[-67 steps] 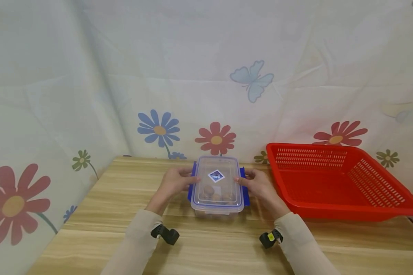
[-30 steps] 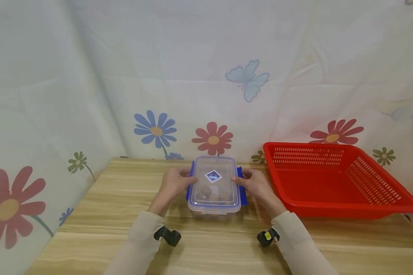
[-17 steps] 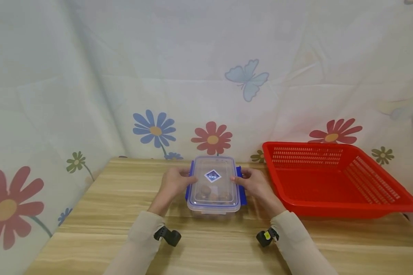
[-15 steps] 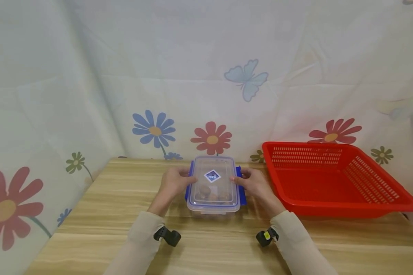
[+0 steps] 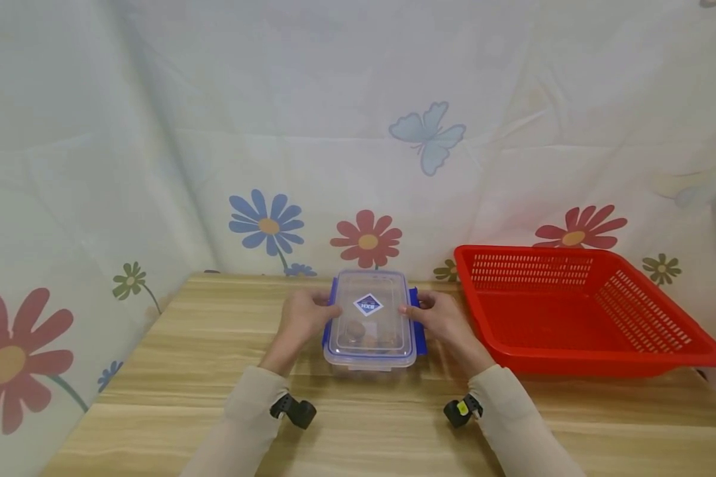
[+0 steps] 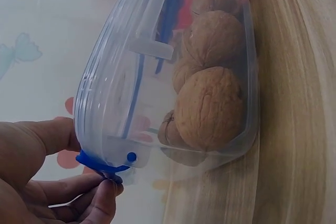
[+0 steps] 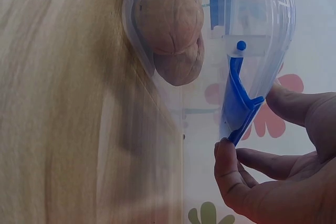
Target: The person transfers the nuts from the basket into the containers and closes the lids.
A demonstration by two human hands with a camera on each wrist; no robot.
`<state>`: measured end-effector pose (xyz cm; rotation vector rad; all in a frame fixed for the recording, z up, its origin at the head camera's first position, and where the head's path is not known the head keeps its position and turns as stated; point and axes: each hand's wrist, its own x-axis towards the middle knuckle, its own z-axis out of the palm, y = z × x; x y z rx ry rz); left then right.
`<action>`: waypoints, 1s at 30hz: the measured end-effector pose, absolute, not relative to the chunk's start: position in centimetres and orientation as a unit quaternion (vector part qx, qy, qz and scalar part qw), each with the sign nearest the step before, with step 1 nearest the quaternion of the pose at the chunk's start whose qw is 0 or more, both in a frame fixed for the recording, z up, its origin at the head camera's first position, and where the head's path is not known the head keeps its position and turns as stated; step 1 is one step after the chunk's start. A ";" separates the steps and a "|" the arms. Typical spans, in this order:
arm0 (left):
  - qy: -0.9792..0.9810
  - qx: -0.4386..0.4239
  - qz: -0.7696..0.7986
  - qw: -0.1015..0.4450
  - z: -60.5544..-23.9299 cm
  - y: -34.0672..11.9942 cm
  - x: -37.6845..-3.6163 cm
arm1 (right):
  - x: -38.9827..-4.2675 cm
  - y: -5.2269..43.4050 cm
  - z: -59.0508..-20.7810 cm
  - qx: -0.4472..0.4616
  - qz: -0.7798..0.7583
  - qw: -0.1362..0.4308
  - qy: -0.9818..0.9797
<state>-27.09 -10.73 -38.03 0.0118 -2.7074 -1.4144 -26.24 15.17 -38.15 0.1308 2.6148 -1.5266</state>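
A clear lidded food container (image 5: 369,331) with blue side latches and a diamond sticker stands on the wooden table. Several walnuts (image 6: 210,108) lie inside it. At its left side my left hand (image 5: 303,318) grips the edge, thumb on the lid and fingers at the left blue latch (image 6: 102,163). My right hand (image 5: 447,319) holds the opposite side the same way, thumb at the lid's rim. Its fingertips touch the lower edge of the right blue latch (image 7: 239,106), which slants out from the wall. The head view hides most fingers under the latches.
A red plastic basket (image 5: 572,361) with slotted walls stands to the right, close to my right hand. Behind the wooden table (image 5: 214,344) hangs a flowered cloth (image 5: 334,165). Each wrist wears a small black camera.
The head view has shifted slightly, so the scene sits a little further left. Both hands keep their places at the container's sides, and its lid stays on.
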 end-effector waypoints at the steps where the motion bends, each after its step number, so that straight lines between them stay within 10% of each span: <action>1: -0.886 0.002 -0.462 0.045 -38.1 -10.7 -27.1 | -26.2 15.2 -38.2 0.042 -0.502 0.054 0.862; 30: -0.873 -0.002 -0.488 0.030 -38.0 -11.0 -27.0 | -26.4 14.8 -38.3 0.022 -0.511 0.014 0.859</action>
